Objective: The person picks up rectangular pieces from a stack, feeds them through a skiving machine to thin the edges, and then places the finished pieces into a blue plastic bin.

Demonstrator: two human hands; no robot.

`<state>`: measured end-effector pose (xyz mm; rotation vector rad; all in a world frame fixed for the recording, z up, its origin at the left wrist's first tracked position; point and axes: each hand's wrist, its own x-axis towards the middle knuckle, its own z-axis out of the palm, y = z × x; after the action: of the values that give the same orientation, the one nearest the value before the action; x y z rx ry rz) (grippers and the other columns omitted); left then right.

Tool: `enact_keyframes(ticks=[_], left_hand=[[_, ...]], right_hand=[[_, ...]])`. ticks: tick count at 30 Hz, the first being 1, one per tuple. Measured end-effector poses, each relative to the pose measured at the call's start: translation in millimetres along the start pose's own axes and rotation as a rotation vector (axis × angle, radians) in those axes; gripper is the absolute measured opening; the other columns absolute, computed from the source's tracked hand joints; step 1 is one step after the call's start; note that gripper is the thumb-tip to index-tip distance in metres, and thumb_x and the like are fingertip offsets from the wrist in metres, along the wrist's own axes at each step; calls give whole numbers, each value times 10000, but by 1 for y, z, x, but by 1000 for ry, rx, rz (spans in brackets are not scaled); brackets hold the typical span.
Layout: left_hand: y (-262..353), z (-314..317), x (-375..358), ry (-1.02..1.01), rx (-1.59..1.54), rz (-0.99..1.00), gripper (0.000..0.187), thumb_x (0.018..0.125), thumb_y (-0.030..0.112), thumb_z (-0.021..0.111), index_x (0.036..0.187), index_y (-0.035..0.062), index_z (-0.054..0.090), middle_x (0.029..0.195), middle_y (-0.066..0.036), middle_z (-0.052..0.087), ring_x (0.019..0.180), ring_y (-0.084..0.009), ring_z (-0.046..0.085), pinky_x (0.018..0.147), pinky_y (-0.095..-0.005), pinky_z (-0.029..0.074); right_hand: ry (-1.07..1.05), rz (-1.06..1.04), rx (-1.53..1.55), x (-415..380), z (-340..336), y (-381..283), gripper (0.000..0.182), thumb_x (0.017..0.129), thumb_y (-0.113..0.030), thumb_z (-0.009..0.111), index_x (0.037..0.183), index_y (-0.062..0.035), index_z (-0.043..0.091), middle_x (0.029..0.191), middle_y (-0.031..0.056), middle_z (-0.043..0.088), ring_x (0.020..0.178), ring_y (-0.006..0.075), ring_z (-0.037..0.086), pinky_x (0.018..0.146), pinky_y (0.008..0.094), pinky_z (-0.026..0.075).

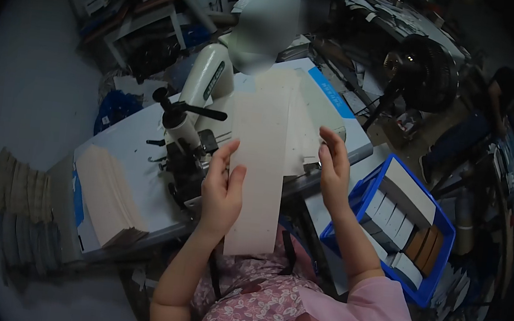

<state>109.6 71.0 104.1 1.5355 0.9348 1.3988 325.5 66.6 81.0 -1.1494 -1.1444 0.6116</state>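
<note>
A long pale cardboard-like strip [259, 161] lies lengthwise in front of me, its near end reaching past the table edge over my lap. My left hand [222, 191] is at the strip's left edge, thumb raised and overlapping it, fingers apart from the thumb. On the other side, my right hand [335, 172] hovers open, a gap between it and the strip. More pale sheets [298, 127] lie under and beside the strip. Left of it stands a cream-coloured machine [206, 80] with a black lever [202, 111] and dark metal parts near my left hand.
A stack of pale strips [109, 195] lies on the table's left part. At right, a blue crate [363, 193] holds white and brown block-like pieces. Bundled stacks [23, 211] stand far left. A black fan [426, 72] and another person [483, 125] are at back right.
</note>
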Motion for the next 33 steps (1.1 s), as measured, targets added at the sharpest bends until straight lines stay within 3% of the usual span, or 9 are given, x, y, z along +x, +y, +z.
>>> enact_keyframes(ticks=[2, 7, 8, 12, 16, 19, 22, 26, 33], left_hand=[[-14, 18, 49, -87, -31, -59, 422, 985, 90, 493, 1378, -27, 395, 1185, -156, 587, 934, -146, 604, 785, -243, 478], [-125, 44, 130, 17, 894, 58, 594, 899, 231, 592, 1373, -29, 348, 1175, -277, 591, 1044, -422, 604, 898, -459, 490], [-113, 48, 132, -99, 814, -126, 589, 876, 226, 603, 1343, -39, 361, 1163, -286, 596, 1052, -450, 592, 909, -472, 483], [-117, 67, 131, -163, 626, -313, 485, 858, 195, 595, 1238, -52, 422, 1145, -293, 607, 1047, -467, 595, 907, -467, 481], [-145, 92, 126, -152, 230, -365, 419, 881, 152, 571, 1233, -35, 444, 1175, -267, 604, 1084, -397, 601, 889, -444, 482], [-124, 88, 116, -240, -170, -405, 543, 901, 139, 579, 1368, -21, 354, 1323, -242, 516, 1179, -326, 547, 930, -398, 468], [-84, 70, 92, 1, 338, -84, 868, 878, 194, 667, 1515, 28, 100, 1484, -281, 257, 1375, -396, 310, 1098, -422, 336], [-25, 49, 81, 77, 521, 173, 1068, 735, 194, 815, 1527, 98, 105, 1553, -249, 35, 1410, -434, 212, 1125, -476, 294], [-49, 47, 85, 114, 723, 266, 1181, 636, 253, 879, 1532, 146, 116, 1568, -212, 13, 1437, -433, 116, 1146, -514, 247]], right_hand=[[-1, 156, 97, 49, -11, 38, 400, 965, -185, 517, 1308, 20, 485, 1279, 119, 559, 1175, 193, 523, 1010, 304, 382], [-136, 490, -89, 123, -9, 98, 502, 890, -310, 598, 1222, 63, 552, 1116, 153, 627, 1036, 216, 577, 877, 304, 450], [-184, 500, -155, 139, -8, 127, 542, 899, -411, 623, 1184, 48, 588, 839, 42, 578, 707, 120, 498, 643, 279, 432], [-348, 791, -194, 168, -5, 99, 693, 788, -569, 710, 1101, 45, 632, 801, 63, 582, 649, 129, 500, 514, 298, 389], [-639, 573, -519, 169, 17, 82, 780, 683, -541, 808, 1122, 75, 618, 983, 200, 654, 868, 235, 648, 668, 348, 526], [-737, 547, -276, 181, 5, 56, 844, 652, -392, 857, 1254, 78, 497, 1078, 208, 644, 946, 269, 657, 782, 373, 536], [-898, 151, -570, 212, -15, 31, 816, 659, -316, 850, 1292, 28, 467, 1125, 180, 644, 976, 249, 651, 832, 362, 520], [-1100, 66, -614, 233, -24, -10, 809, 637, -166, 842, 1338, -60, 452, 1133, 143, 661, 999, 243, 646, 836, 349, 503], [-1120, -225, -1041, 210, -5, 14, 855, 585, -206, 857, 1337, -104, 463, 1066, 171, 666, 992, 345, 638, 841, 407, 491]])
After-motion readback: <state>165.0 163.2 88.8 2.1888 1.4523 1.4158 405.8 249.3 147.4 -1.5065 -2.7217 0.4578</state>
